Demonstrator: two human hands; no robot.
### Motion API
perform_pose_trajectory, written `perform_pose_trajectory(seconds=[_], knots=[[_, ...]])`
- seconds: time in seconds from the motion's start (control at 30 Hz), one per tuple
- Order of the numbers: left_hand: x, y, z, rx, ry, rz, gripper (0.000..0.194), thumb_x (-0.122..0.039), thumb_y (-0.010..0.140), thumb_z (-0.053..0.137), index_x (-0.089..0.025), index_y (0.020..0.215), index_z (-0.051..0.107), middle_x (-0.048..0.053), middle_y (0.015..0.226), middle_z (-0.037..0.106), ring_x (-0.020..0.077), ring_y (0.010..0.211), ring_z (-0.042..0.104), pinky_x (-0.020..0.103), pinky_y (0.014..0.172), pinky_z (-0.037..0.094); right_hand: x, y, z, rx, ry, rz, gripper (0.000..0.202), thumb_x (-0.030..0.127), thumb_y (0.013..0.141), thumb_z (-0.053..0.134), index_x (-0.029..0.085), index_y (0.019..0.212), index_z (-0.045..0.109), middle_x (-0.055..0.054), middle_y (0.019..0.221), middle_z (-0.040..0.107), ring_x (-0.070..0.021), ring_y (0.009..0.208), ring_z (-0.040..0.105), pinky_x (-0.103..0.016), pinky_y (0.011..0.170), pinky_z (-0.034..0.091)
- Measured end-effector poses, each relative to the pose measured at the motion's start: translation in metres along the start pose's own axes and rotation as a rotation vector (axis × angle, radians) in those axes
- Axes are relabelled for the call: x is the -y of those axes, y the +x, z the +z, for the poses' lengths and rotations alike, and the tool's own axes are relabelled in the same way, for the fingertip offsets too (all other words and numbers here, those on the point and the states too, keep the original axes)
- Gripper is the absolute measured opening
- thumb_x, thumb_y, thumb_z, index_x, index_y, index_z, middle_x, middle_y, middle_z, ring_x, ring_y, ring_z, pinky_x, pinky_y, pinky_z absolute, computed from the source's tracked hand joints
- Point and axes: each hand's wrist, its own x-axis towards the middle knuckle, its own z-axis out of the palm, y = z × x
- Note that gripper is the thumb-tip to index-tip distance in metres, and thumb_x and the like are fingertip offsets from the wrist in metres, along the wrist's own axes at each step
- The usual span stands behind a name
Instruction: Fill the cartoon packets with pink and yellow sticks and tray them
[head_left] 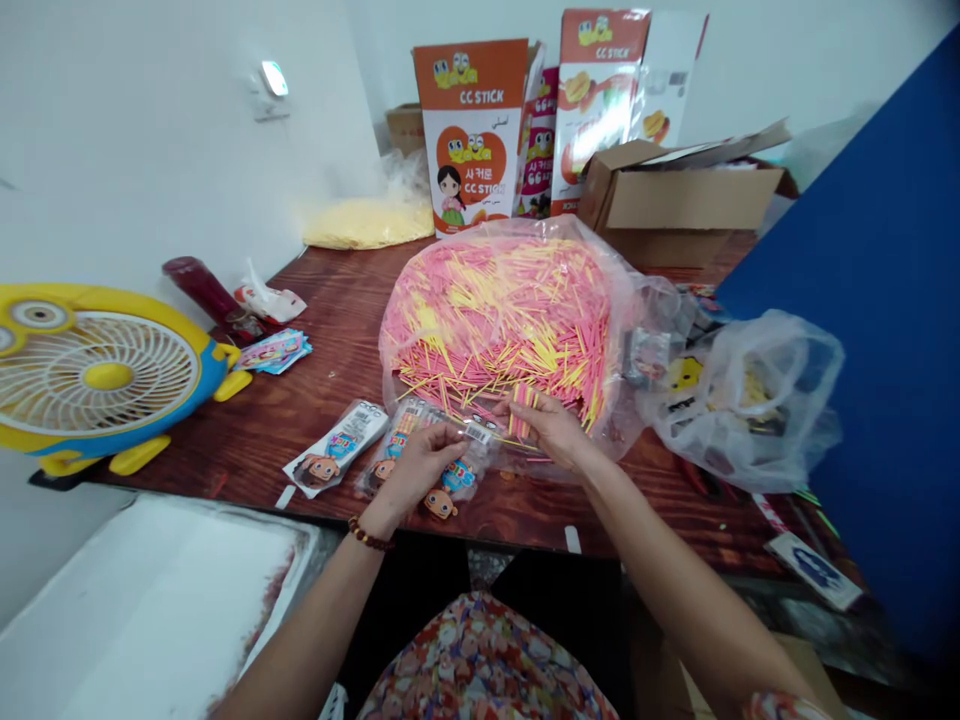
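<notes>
My left hand (417, 468) pinches the upper edge of a clear printed pouch (454, 482) with a cartoon face on its front. In my right hand (556, 432) is a small bundle of pink and yellow sticks (523, 412), held upright close to the pouch's top edge. Behind both hands, a large clear plastic bag (626, 330) lies spread, heaped with many loose pink and yellow sticks (502, 320). Another printed pouch (396, 440) lies partly under my left hand, with orange sticks showing through. Farther left, a stack of white-backed pouches (337, 450) rests on the table.
A yellow-and-blue fan (109, 375) stands at the left, near a dark red bottle (206, 290) and colourful packets (274, 350). Printed cartons (476, 130) and an open cardboard box (682, 200) line the back. A translucent bag (750, 400) sits right, beside a blue panel (862, 250).
</notes>
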Motion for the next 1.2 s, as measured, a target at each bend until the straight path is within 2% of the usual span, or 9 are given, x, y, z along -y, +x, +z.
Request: perform_pose_trajectory(seconds=[0.13, 0.23, 0.33, 0.5, 0.7, 0.87, 0.97, 1.07, 1.2], knots=[[0.011, 0.009, 0.003, 0.008, 0.1, 0.045, 0.025, -0.038, 0.075, 0.072, -0.016, 0.07, 0.06, -0.004, 0.064, 0.055, 0.0105, 0.06, 0.046, 0.023, 0.057, 0.036, -0.006, -0.002, 0.0, 0.088, -0.289, -0.102, 0.031, 0.046, 0.071, 0.078, 0.019, 0.082, 0.065, 0.003, 0.071, 0.064, -0.0126, 0.063, 0.056, -0.025, 0.06, 0.046], [0.015, 0.011, 0.005, 0.003, 0.155, 0.071, 0.024, -0.037, 0.076, 0.069, -0.016, 0.068, 0.059, -0.003, 0.065, 0.054, 0.0114, 0.061, 0.046, 0.024, 0.058, 0.036, -0.008, 0.002, -0.005, 0.017, -0.467, -0.17, 0.03, 0.048, 0.075, 0.072, 0.02, 0.077, 0.062, 0.003, 0.067, 0.06, -0.0134, 0.063, 0.054, -0.025, 0.06, 0.043], [0.018, 0.007, 0.005, -0.016, 0.19, 0.063, 0.023, -0.037, 0.075, 0.068, -0.017, 0.069, 0.059, -0.003, 0.064, 0.054, 0.0119, 0.061, 0.046, 0.024, 0.059, 0.035, -0.007, 0.009, -0.015, -0.074, -0.665, -0.112, 0.03, 0.049, 0.078, 0.064, 0.02, 0.071, 0.058, 0.003, 0.06, 0.057, -0.0143, 0.058, 0.052, -0.025, 0.056, 0.038], [0.022, -0.002, 0.005, -0.036, 0.177, 0.036, 0.023, -0.037, 0.076, 0.068, -0.017, 0.071, 0.059, -0.004, 0.065, 0.055, 0.0117, 0.061, 0.046, 0.025, 0.059, 0.035, -0.007, 0.019, -0.029, -0.106, -0.943, -0.089, 0.033, 0.046, 0.08, 0.062, 0.021, 0.061, 0.051, 0.003, 0.055, 0.055, -0.0138, 0.054, 0.05, -0.025, 0.054, 0.036], [0.024, -0.003, 0.005, -0.067, 0.161, 0.05, 0.021, -0.036, 0.077, 0.068, -0.017, 0.073, 0.059, -0.003, 0.068, 0.056, 0.0126, 0.064, 0.049, 0.025, 0.061, 0.036, -0.025, 0.026, -0.033, -0.118, -0.672, -0.038, 0.033, 0.054, 0.079, 0.062, 0.024, 0.071, 0.051, 0.002, 0.059, 0.059, -0.0162, 0.054, 0.056, -0.029, 0.055, 0.046], [0.027, -0.004, 0.005, -0.072, 0.156, 0.084, 0.02, -0.036, 0.079, 0.067, -0.018, 0.074, 0.059, -0.003, 0.069, 0.056, 0.0129, 0.066, 0.05, 0.025, 0.064, 0.038, -0.045, 0.014, -0.035, -0.235, -0.581, -0.259, 0.026, 0.049, 0.084, 0.056, 0.023, 0.083, 0.058, -0.001, 0.074, 0.066, -0.0187, 0.07, 0.061, -0.031, 0.069, 0.049], [0.03, -0.005, 0.004, -0.082, 0.154, 0.092, 0.02, -0.036, 0.08, 0.067, -0.018, 0.075, 0.06, -0.001, 0.072, 0.058, 0.0134, 0.069, 0.051, 0.025, 0.065, 0.04, -0.055, 0.008, -0.037, -0.238, -0.609, -0.304, 0.024, 0.046, 0.086, 0.056, 0.023, 0.085, 0.058, -0.001, 0.078, 0.067, -0.0188, 0.075, 0.06, -0.03, 0.071, 0.047], [0.031, -0.004, 0.005, -0.085, 0.121, 0.077, 0.02, -0.037, 0.079, 0.069, -0.018, 0.078, 0.061, -0.001, 0.072, 0.059, 0.0138, 0.068, 0.053, 0.025, 0.064, 0.041, -0.056, 0.005, -0.034, -0.2, -0.604, -0.299, 0.024, 0.046, 0.088, 0.053, 0.023, 0.089, 0.059, -0.001, 0.08, 0.069, -0.0181, 0.073, 0.058, -0.03, 0.069, 0.045], [0.024, -0.003, 0.01, -0.071, 0.077, 0.085, 0.022, -0.038, 0.077, 0.07, -0.018, 0.076, 0.061, -0.002, 0.07, 0.059, 0.0126, 0.065, 0.052, 0.024, 0.063, 0.04, -0.042, 0.0, -0.022, -0.149, -0.522, -0.317, 0.026, 0.048, 0.088, 0.054, 0.022, 0.091, 0.059, -0.001, 0.081, 0.068, -0.0168, 0.069, 0.056, -0.029, 0.067, 0.044]])
